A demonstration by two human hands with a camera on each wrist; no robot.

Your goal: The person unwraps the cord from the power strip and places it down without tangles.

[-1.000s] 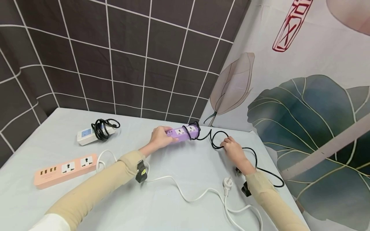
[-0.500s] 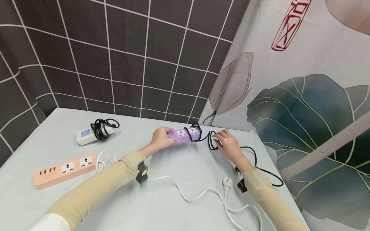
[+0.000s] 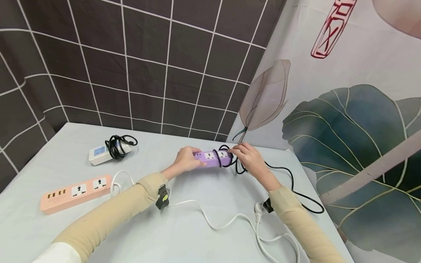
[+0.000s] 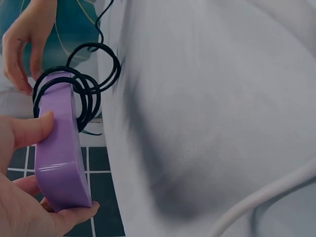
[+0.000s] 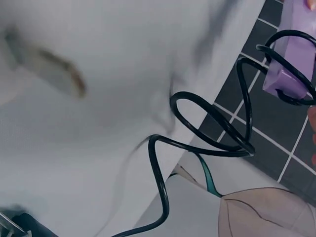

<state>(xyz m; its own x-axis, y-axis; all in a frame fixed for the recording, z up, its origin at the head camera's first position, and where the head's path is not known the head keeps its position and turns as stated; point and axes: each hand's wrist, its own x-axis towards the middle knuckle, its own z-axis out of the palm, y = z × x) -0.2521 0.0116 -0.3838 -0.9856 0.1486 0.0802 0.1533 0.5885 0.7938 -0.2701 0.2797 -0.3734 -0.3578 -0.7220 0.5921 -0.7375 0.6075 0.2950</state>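
Note:
My left hand grips the near-left end of a purple power strip, thumb on one side and fingers round the other, as the left wrist view shows. Loops of black cord wrap the strip's far end. At that end my right hand reaches in, its fingertips close to the wrapped cord. The left wrist view shows this right hand with fingers apart and pointing down beside the loops; whether a fingertip touches the cord is unclear. More black cord trails loosely from the strip.
An orange power strip lies at left, its white cable snaking across the table to a white plug. A white power strip wound with black cord lies farther back. Dark grid-patterned and leaf-printed cloths stand behind and right.
My right hand has moved left, from the loose black cord to the purple strip's wrapped end. The strip, still in my left hand, has shifted slightly right.

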